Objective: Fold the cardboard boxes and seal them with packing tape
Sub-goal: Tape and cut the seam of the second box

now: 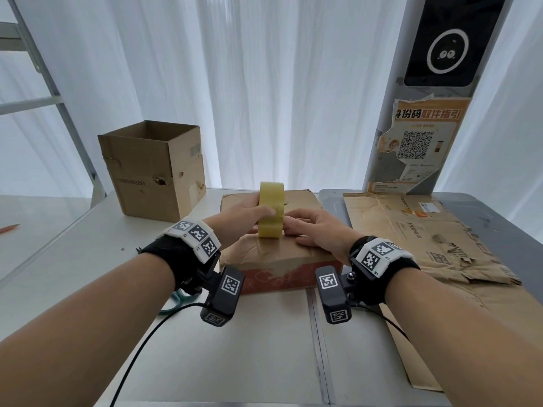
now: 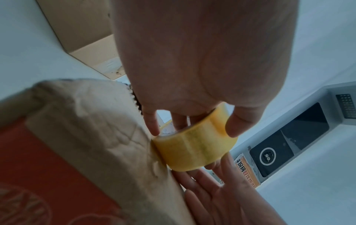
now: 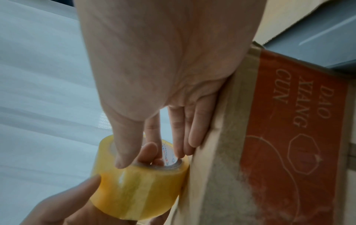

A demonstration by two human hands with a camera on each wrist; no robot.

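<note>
A yellow packing tape roll (image 1: 271,210) stands on edge on top of a closed cardboard box (image 1: 279,254) with a red printed side. My left hand (image 1: 261,214) grips the roll from the left, thumb on its outer face and fingers through the core. My right hand (image 1: 289,226) holds it from the right. In the right wrist view the right hand (image 3: 142,158) pinches the roll (image 3: 138,190) with thumb on the rim and index finger in the core; its other fingers lie straight along the box top (image 3: 215,167). In the left wrist view the left hand (image 2: 192,127) holds the roll (image 2: 194,149) against the box (image 2: 86,129).
An open, upright cardboard box (image 1: 152,168) stands at the back left of the white table (image 1: 235,348). Flattened cardboard (image 1: 426,236) covers the right side. Teal-handled scissors (image 1: 173,301) lie under my left wrist. A post with an orange poster (image 1: 417,148) rises behind.
</note>
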